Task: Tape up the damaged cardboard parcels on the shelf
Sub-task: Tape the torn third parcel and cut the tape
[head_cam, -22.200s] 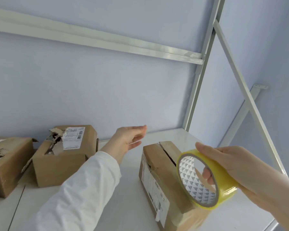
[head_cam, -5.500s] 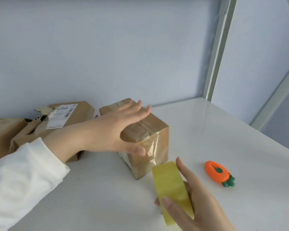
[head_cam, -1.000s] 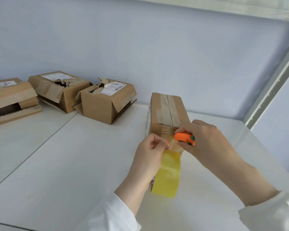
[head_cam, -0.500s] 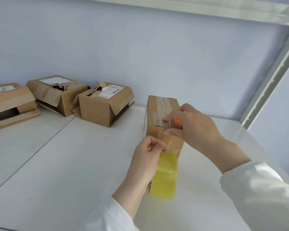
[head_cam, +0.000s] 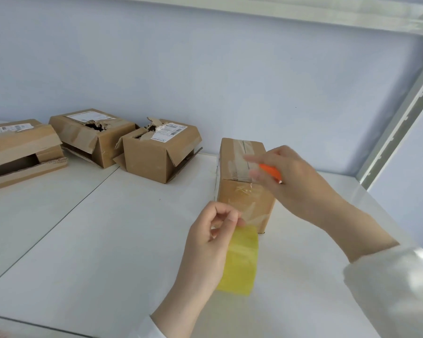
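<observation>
The left hand (head_cam: 210, 242), lower middle of the frame, has its grip pinched on the top of a yellow tape roll (head_cam: 242, 262). Thumb and forefinger are closed just beside the wrinkled clear tape on the near face of the taped parcel (head_cam: 232, 191); whether the strip joins the roll cannot be told. The right hand (head_cam: 293, 184), right of centre and blurred at the fingertips, grasps an orange cutter (head_cam: 270, 172) above the parcel's near top edge. The parcel stands on the white shelf (head_cam: 108, 240), centre frame. At upper left sit three damaged parcels: a torn-topped box (head_cam: 156, 159), a holed box (head_cam: 93, 142) and a gaping box (head_cam: 17, 152).
</observation>
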Motion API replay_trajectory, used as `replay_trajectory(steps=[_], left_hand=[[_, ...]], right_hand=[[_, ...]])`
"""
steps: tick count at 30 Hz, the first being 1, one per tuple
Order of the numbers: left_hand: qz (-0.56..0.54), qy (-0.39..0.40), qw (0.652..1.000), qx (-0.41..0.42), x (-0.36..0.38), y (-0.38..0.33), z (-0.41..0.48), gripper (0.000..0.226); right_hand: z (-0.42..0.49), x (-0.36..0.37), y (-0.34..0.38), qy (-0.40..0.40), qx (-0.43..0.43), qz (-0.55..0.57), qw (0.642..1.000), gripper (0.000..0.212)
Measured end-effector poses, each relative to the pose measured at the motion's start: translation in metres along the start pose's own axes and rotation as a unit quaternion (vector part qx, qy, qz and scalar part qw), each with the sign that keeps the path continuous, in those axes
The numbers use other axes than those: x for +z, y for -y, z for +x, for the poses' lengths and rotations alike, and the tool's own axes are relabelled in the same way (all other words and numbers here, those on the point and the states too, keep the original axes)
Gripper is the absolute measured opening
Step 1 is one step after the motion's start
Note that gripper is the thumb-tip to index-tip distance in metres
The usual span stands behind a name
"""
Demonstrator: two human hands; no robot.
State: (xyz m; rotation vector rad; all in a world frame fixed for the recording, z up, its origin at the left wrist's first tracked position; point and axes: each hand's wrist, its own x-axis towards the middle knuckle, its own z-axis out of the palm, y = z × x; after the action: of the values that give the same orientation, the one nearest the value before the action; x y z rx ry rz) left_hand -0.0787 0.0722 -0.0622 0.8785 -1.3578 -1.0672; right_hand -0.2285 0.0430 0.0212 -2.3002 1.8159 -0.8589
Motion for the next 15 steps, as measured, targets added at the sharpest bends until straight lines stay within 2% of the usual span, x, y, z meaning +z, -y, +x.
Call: replay_trajectory(steps=[2, 4, 7, 12, 15], left_hand=[[0.001, 0.008, 0.999, 0.039, -0.01, -0.004, 0.0, 0.016], [-0.001, 0.023, 0.998, 0.054, -0.019, -0.004, -0.002, 0.013], [0.007, 0.042, 0.997, 0.064, -0.029, -0.002, -0.005, 0.011], [0.018, 0.044, 0.996, 0.072, -0.039, 0.001, -0.009, 0.017], [0.019, 0.035, 0.997, 0.065, -0.043, 0.003, -0.008, 0.017]], right_hand=[[-0.014, -0.003, 0.006, -0.032, -0.009, 0.167, 0.985, 0.03], [-0.025, 0.005, 0.014, -0.008, -0.006, 0.249, 0.968, 0.031], [-0.031, 0.021, 0.024, 0.007, 0.0, 0.306, 0.952, 0.021], [-0.032, 0.038, 0.039, 0.049, 0.023, 0.341, 0.938, 0.014], [-0.034, 0.043, 0.048, 0.084, 0.012, 0.365, 0.927, 0.035]])
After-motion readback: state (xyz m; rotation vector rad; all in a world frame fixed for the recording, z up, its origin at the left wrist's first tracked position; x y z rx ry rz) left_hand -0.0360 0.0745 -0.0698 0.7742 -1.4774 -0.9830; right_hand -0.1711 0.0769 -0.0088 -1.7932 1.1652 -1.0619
